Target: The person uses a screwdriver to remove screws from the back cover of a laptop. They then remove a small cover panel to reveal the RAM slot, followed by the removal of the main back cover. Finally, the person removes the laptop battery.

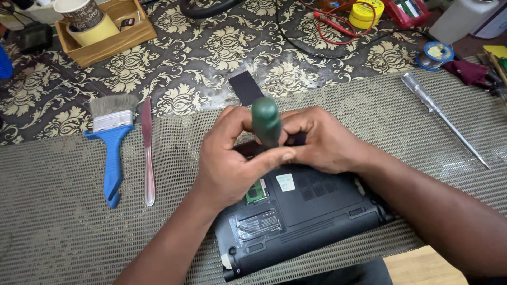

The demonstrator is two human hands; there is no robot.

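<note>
both hands are gripping one tool over the black plastic laptop base (306,211), which is lying upside down on the woven mesh mat (63,232). left hand (232,158) is pinching the green-handled screwdriver (265,122) upright between thumb and fingers, apparently so the tip is standing square on the base; right hand (322,140) is closing round the shaft beside it, apparently steadying it. on the base, a small pale square label (285,182) is sitting right of an exposed green board (255,192), and a glossy rectangular sticker (259,224) is lying nearer the wearer.
</note>
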